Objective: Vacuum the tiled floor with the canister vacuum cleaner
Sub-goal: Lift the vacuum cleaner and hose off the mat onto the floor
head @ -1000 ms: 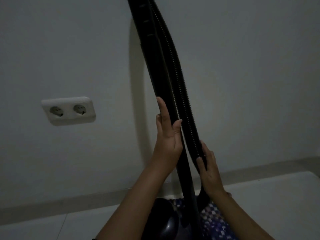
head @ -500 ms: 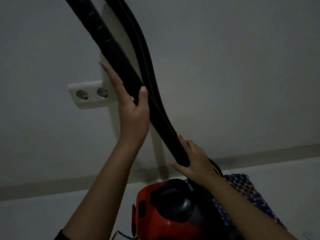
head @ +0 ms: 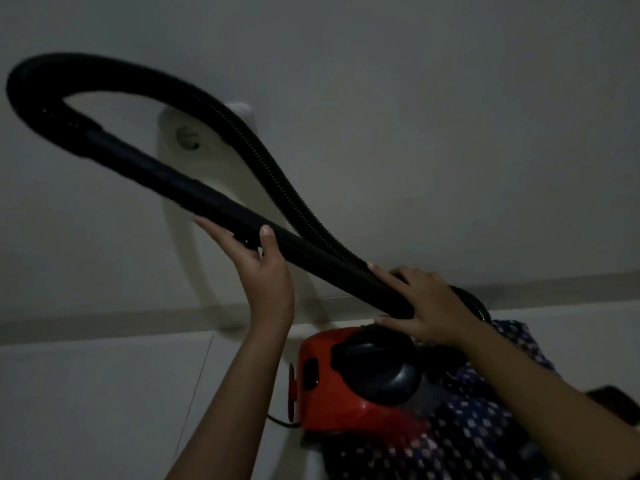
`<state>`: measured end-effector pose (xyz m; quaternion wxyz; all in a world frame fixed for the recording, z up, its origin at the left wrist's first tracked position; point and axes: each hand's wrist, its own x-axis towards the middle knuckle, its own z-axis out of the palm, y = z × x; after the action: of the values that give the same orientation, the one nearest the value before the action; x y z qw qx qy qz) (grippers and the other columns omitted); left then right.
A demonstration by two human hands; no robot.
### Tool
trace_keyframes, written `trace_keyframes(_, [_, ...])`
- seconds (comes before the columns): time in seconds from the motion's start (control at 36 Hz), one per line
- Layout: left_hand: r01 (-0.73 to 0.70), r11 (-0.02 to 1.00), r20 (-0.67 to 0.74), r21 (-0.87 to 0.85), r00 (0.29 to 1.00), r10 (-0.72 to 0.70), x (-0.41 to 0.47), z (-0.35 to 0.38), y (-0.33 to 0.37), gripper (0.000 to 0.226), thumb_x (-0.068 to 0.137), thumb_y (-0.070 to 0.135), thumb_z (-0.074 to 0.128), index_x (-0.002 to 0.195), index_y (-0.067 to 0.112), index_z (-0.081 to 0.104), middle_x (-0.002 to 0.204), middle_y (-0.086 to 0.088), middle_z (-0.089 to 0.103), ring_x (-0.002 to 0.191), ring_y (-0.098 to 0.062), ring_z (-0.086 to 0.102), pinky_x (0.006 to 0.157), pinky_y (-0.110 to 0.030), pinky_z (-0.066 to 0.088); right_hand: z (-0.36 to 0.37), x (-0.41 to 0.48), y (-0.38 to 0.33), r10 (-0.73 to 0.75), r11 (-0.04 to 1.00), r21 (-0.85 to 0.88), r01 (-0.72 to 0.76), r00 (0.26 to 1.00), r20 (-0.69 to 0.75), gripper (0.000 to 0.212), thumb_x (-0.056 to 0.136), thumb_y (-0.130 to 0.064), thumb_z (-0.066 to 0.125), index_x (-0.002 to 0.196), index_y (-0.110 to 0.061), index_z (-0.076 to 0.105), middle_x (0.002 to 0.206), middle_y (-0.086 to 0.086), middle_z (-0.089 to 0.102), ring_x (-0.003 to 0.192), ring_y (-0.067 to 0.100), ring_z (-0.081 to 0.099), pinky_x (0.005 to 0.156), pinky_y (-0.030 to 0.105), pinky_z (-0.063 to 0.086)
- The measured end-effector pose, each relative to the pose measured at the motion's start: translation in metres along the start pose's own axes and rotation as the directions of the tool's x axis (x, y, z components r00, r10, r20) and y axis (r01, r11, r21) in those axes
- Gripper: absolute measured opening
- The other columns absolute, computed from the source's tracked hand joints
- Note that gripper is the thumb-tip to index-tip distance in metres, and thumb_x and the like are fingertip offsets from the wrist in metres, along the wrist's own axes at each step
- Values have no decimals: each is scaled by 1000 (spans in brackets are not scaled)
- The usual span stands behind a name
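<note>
— Where are the hands?
— The left hand (head: 268,271) grips the black wand (head: 194,188) midway, thumb on top. The right hand (head: 427,306) clasps the wand's lower end, fingers (head: 384,276) over the corrugated hose (head: 287,192) beside it.
— And the hose?
— It loops up to the left, crossing a wall socket (head: 188,136).
— The machine?
— The red canister vacuum cleaner (head: 332,389) sits below on the tiled floor (head: 104,393), beside a patterned cloth (head: 485,431).

Left forearm (head: 235,393) (lower centre) and right forearm (head: 519,386) (lower right): both bare to the frame edge. Left hand (head: 268,275), right hand (head: 427,306): nails cut short. Dark blue, pale-checked fabric (head: 474,441), lower right: whether it is worn cannot be told.
</note>
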<state>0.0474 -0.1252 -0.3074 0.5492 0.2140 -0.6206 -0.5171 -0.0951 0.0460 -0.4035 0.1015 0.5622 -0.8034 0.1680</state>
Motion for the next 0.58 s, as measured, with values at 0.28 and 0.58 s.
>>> trace_keyframes(0.28, [176,976,-143,-130,970,-194,-19,-13,-32,86,97,16,49,149,31,-17,144,-22,41,118,-30,54,112,-44,39,-20,5,18,-15,999,-32,19,995,102,88,74,-86,21,146,-45,-7,126,1,50,101,19,55,89,34,44])
trace_keyframes(0.58, [195,967,206,162,952,-227,-82,-17,-72,47,100,27,45,139,43,25,109,8,58,102,4,56,78,2,43,-22,1,32,29,998,-57,-21,990,139,91,73,-81,35,145,-47,-8,127,1,48,103,20,53,90,36,44])
